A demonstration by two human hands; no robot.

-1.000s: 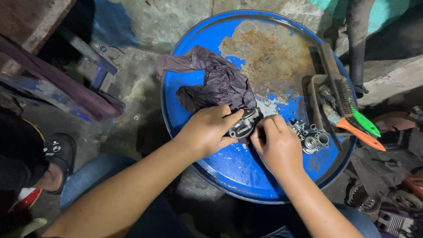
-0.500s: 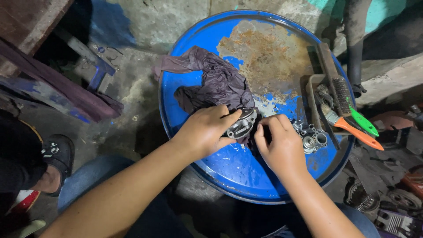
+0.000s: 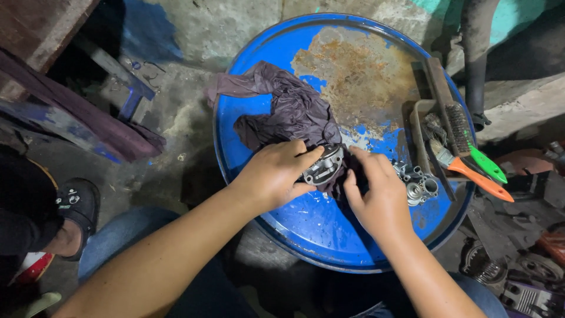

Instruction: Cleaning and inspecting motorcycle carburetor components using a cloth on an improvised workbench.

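Note:
A small grey metal engine part [image 3: 323,165] sits on the top of a blue, rust-patched drum [image 3: 306,224]. My left hand [image 3: 274,174] grips the part from the left, thumb on its upper edge. My right hand [image 3: 379,196] is on the part's right side, its fingers curled into the dark purple rag [image 3: 291,109] that lies bunched under and behind the part. Whether the right hand pinches the rag or only presses it is hard to tell.
Several small metal fittings [image 3: 418,182] lie right of my right hand. A wire brush with a green handle [image 3: 471,144] and a paintbrush with an orange handle [image 3: 471,176] rest in a tray at the drum's right edge. A person's sandalled foot [image 3: 73,212] is at the left.
My right hand has shifted slightly and its fingers have worked further into the rag at the part's side. My left hand keeps its grip on the part.

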